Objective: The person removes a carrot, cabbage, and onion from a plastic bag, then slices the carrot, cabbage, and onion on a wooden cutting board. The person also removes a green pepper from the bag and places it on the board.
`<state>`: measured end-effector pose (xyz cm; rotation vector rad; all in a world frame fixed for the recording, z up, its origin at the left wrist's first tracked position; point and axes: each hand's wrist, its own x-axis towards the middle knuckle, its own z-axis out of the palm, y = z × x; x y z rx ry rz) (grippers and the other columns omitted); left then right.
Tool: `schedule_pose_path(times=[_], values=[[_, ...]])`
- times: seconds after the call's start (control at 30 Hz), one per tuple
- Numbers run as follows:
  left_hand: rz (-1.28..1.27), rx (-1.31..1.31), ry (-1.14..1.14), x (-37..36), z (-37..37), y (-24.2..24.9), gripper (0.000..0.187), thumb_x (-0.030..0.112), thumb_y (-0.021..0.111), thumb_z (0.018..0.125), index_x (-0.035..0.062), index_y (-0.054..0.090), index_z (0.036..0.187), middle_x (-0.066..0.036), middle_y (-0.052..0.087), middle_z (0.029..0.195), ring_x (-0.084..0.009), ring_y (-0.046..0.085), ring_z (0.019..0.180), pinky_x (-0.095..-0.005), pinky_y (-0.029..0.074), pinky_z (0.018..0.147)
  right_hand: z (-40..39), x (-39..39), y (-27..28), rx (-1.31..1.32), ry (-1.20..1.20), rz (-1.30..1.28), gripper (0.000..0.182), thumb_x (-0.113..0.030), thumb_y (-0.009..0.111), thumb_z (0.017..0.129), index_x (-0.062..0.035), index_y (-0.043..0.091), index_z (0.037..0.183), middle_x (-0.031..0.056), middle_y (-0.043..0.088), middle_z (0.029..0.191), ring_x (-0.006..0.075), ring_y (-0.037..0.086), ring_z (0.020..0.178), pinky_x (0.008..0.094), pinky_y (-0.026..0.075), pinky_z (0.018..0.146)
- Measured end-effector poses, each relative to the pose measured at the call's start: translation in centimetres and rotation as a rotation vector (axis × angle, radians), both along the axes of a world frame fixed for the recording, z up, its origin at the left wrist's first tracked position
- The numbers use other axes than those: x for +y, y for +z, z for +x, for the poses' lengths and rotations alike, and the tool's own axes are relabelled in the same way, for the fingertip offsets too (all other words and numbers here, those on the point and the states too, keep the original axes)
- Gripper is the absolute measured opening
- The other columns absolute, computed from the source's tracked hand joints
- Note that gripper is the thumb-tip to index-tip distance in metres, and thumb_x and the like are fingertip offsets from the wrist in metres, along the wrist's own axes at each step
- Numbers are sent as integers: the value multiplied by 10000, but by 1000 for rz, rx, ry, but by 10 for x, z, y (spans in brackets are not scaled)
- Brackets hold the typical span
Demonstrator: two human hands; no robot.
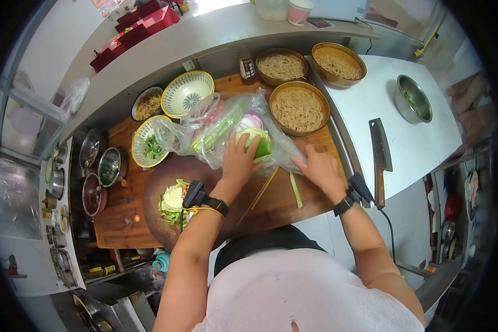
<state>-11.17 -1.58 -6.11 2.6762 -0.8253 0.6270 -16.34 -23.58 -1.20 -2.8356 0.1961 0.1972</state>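
Observation:
My left hand [241,161] rests with spread fingers on a cut piece of cabbage [253,136] beside a green pepper [264,147], at the mouth of a clear plastic bag [286,150]. The bag also holds a purple onion [250,121]. My right hand [321,169] is at the bag's right edge, thumb and fingers apart, touching the plastic. Another clear bag with long green vegetables [221,128] lies to the left. Below the hands are wooden chopsticks [264,190] and a green stalk [296,191].
A round board [155,191] with chopped vegetables [173,199] is at left. Noodle bowls [300,108] stand behind, patterned bowls [187,93] back left. A cleaver [380,152] and a metal bowl [413,99] are on the white surface at right.

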Motion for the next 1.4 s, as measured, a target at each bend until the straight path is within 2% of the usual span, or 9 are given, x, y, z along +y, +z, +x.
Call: schedule_pose_path(times=[0.23, 0.4, 0.67, 0.87, 1.0, 1.07, 1.23, 1.33, 1.4], values=[[83, 337, 43, 3, 21, 14, 952, 245, 784, 596, 231, 253, 1386, -154, 407, 1297, -410, 469, 1094, -452, 443, 871, 9, -25, -61, -16, 54, 214, 326, -356, 538, 847, -43, 612, 899, 141, 653, 838, 274, 633, 773, 353, 478, 660], [-335, 445, 192, 14, 38, 33, 882, 183, 717, 658, 109, 222, 1384, -195, 470, 1225, -360, 504, 1079, -424, 448, 861, 8, -15, -21, -400, -254, 1375, 149, -134, 440, 917, -51, 563, 929, 32, 642, 812, 83, 585, 665, 204, 422, 533], [-175, 353, 246, 13, 52, 16, 732, 173, 628, 732, 119, 265, 1366, -172, 464, 1177, -365, 522, 1027, -432, 453, 841, -13, 41, 3, -135, -113, 1288, 185, -186, 471, 931, -32, 502, 1028, 98, 636, 913, 112, 604, 628, 217, 439, 493], [-181, 221, 196, 13, 51, 11, 733, 127, 642, 725, 126, 280, 1362, -165, 475, 1164, -363, 537, 989, -419, 466, 815, 22, 68, -60, 59, -725, 1819, 367, -292, 644, 823, -37, 477, 1027, 81, 571, 842, 177, 634, 701, 244, 471, 508], [-23, 73, 149, 14, 51, 8, 671, 88, 624, 710, 148, 373, 1329, -138, 503, 1105, -322, 572, 839, -426, 478, 723, 42, 46, -65, -17, -489, 1600, 224, -231, 612, 840, -41, 512, 906, 47, 561, 731, 187, 621, 644, 295, 470, 510], [75, 65, 168, 12, 49, 6, 658, 83, 614, 716, 138, 376, 1327, -140, 499, 1131, -320, 571, 844, -415, 477, 735, 35, 53, -43, -666, 14, 1035, 140, -173, 552, 855, -40, 518, 824, 64, 558, 647, 254, 610, 596, 373, 469, 528], [308, 153, 165, 1, 44, 7, 581, 40, 569, 729, 67, 417, 1289, -173, 471, 1221, -343, 540, 969, -413, 443, 847, 52, 82, 1, -560, 393, 561, 69, -87, 496, 837, -24, 517, 855, 160, 577, 777, 339, 591, 733, 399, 468, 620], [-675, 480, 4, 3, 58, -10, 512, 21, 520, 740, 6, 447, 1246, -206, 442, 1259, -386, 446, 1123, -438, 370, 952, 49, 84, -16, -454, 470, 314, 67, -61, 499, 794, -24, 516, 848, 188, 578, 841, 359, 589, 767, 425, 476, 640], [-1577, 415, 244, -2, 28, 8, 473, 38, 491, 759, -22, 457, 1226, -216, 447, 1241, -404, 368, 1201, -451, 307, 1003, 37, 84, -24, -336, 445, 213, 80, -53, 504, 774, -24, 516, 847, 191, 577, 867, 350, 595, 780, 430, 482, 647]])
